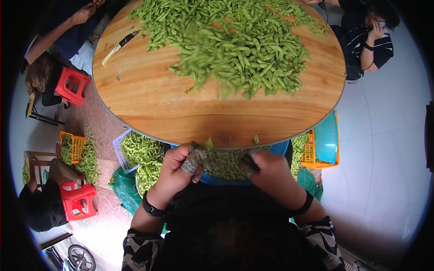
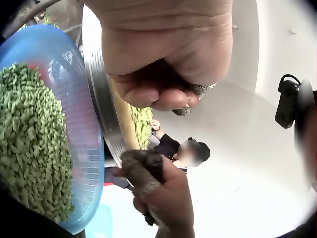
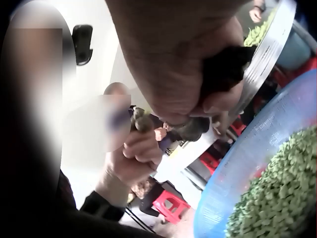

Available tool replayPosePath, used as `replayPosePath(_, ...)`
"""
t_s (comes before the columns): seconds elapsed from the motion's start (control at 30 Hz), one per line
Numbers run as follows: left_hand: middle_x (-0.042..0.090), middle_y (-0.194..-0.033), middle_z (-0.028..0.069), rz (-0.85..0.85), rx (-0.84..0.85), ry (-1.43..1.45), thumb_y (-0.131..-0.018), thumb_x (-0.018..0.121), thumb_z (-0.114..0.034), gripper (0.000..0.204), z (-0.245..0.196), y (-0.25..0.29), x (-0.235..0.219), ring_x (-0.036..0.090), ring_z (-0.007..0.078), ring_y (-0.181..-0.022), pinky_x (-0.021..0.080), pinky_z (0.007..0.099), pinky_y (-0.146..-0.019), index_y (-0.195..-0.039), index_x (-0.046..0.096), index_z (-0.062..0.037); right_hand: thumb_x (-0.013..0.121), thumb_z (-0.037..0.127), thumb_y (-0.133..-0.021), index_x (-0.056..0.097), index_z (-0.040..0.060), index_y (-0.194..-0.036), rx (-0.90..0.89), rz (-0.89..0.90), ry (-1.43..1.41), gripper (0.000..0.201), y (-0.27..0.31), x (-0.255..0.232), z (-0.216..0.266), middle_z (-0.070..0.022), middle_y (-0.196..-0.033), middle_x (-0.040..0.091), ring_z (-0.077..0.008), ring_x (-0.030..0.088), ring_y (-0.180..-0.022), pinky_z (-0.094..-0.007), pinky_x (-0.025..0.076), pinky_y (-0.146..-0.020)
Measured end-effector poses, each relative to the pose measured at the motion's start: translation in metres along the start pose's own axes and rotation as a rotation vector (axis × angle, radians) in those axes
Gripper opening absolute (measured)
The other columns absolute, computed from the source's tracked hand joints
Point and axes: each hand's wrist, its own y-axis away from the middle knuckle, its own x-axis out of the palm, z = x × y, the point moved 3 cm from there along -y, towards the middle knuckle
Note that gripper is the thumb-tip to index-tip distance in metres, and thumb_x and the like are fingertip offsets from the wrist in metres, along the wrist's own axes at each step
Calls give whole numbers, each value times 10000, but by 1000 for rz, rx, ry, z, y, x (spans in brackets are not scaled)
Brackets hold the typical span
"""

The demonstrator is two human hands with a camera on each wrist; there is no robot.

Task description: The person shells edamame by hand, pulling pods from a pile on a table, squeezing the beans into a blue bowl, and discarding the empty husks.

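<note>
My left hand (image 1: 174,169) is curled, grey wrapping on its thumb and finger; a green edamame pod (image 1: 209,143) shows at its fingertips by the table's near edge. Opposite, my right hand (image 1: 273,169) is also curled, with dark wrapping on the fingers, blurred. A small green pod (image 1: 256,139) lies just beyond it at the table edge; I cannot tell whether this hand pinches anything. Below both hands sits a blue basket (image 2: 81,163) full of shelled green beans (image 2: 32,148). In the right wrist view the left hand (image 3: 133,161) holds its wrapped fingertips upward.
Edamame pods (image 1: 244,49) heap over the far half of the wooden table (image 1: 181,113). A knife (image 1: 118,47) lies at its left. Crates of pods, including an orange crate (image 1: 309,156), flank the blue basket. People sit around; red stools (image 1: 72,86) stand at left.
</note>
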Motion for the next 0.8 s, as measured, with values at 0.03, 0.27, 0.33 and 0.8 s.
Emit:
replayPosePath(0.03, 529, -598, 2, -47, 8, -18, -986, 504, -173, 177, -3, 3, -3, 477, 67, -482, 374, 206, -449, -914, 579, -30, 705, 143, -794, 606, 24, -949, 68, -80, 8, 219, -3, -9, -2, -154, -761, 616, -347, 627, -704, -413, 508, -607)
replayPosePath(0.27, 530, -600, -5, -124, 18, -102, -979, 515, -157, 180, -15, 26, -28, 475, 57, -494, 373, 200, -457, -878, 592, -30, 690, 98, -768, 600, 9, -936, 131, -115, 200, 210, -13, 6, -15, -189, -895, 595, -377, 607, -746, -436, 508, -640)
replayPosePath(0.33, 533, -576, 24, -182, -52, -222, -936, 583, -138, 158, -18, 34, -34, 504, 87, -498, 396, 235, -463, -825, 601, -27, 681, 106, -772, 607, 16, -959, -34, 5, -38, 221, -14, 9, 6, -193, -891, 588, -391, 600, -748, -443, 502, -638)
replayPosePath(0.8, 630, -770, 149, -241, -152, -1253, -748, 747, -211, 233, -33, 56, -52, 625, 353, -706, 490, 411, -595, -840, 618, -40, 674, 92, -739, 570, -6, -1004, 149, -203, 384, 302, -121, 18, -45, -212, -812, 624, -379, 633, -738, -448, 520, -648)
